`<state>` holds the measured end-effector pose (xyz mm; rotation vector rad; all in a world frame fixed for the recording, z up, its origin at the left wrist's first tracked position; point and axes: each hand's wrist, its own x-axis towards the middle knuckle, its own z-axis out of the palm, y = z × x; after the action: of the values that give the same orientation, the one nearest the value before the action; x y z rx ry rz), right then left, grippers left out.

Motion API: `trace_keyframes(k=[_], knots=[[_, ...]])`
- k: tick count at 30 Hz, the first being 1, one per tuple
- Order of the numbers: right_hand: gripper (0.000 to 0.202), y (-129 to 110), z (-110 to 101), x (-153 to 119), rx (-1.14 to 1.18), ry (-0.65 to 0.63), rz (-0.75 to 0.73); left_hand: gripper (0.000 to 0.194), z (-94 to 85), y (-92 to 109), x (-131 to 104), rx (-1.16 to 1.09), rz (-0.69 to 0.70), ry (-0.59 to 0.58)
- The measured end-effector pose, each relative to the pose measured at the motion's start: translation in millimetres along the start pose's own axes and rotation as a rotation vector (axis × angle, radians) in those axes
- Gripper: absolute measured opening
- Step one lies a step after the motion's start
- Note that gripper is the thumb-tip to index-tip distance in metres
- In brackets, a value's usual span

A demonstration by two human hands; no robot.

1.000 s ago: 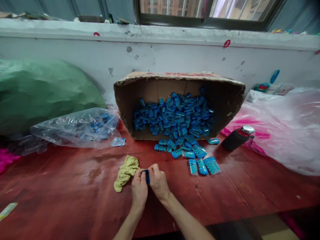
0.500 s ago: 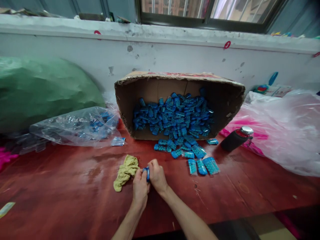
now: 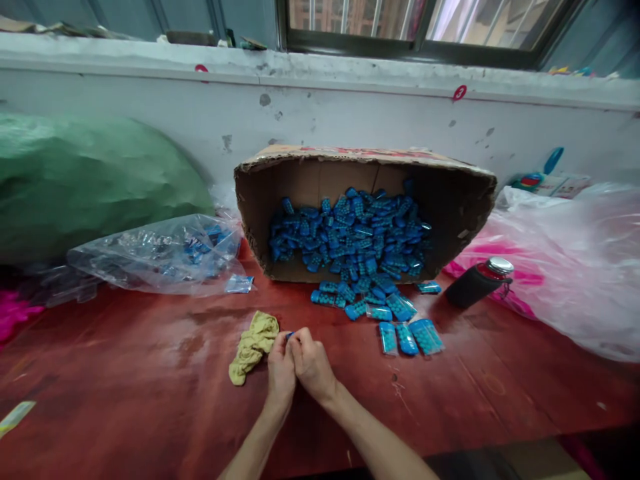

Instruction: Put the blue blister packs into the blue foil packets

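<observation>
My left hand (image 3: 282,370) and my right hand (image 3: 313,367) are pressed together above the red table (image 3: 165,400), fingers closed around a small blue item (image 3: 289,335). Only its top edge shows between the fingertips. A crumpled yellow-green cloth (image 3: 254,347) lies just left of my left hand. Beyond the hands, a cardboard box (image 3: 240,193) on its side holds a heap of blue packets (image 3: 350,227). More packets have spilled in front of its opening, and a short row of three (image 3: 407,339) lies to the right of my hands.
A clear bag (image 3: 160,257) with small blue and silvery pieces lies left of the box, a blue sachet (image 3: 239,284) beside it. At far left bulges a green sack (image 3: 95,187). A dark bottle (image 3: 477,282) leans before pink and clear plastic (image 3: 575,267) on the right.
My hands have closed in on each other, and the blue item, more visible before, is now mostly covered. The whole view has shifted slightly.
</observation>
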<state>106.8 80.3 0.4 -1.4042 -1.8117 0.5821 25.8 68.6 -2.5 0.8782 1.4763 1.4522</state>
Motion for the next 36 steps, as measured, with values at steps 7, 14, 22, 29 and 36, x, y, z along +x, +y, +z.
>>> trace_keyframes(k=[7, 14, 22, 29, 36], knots=[[0.024, 12, 3, 5, 0.08, 0.094, 0.095, 0.015, 1.1, -3, -1, -0.06, -0.065, -0.069], [0.025, 4, 8, -1, 0.157, 0.061, 0.046, 0.022, 8.8, -3, 6, -0.164, -0.222, -0.148], [0.017, 25, 0, 14, 0.111, -0.043, 0.014, 0.021, 12.0, -2, 1, -0.183, -0.205, -0.165], [0.011, 22, 10, 26, 0.179, -0.098, 0.083, 0.015, -13.8, -4, 36, -0.038, -0.177, -0.189], [0.026, 23, 30, 45, 0.161, -0.102, 0.09, 0.016, -25.1, -3, 64, 0.036, -0.131, -0.17]])
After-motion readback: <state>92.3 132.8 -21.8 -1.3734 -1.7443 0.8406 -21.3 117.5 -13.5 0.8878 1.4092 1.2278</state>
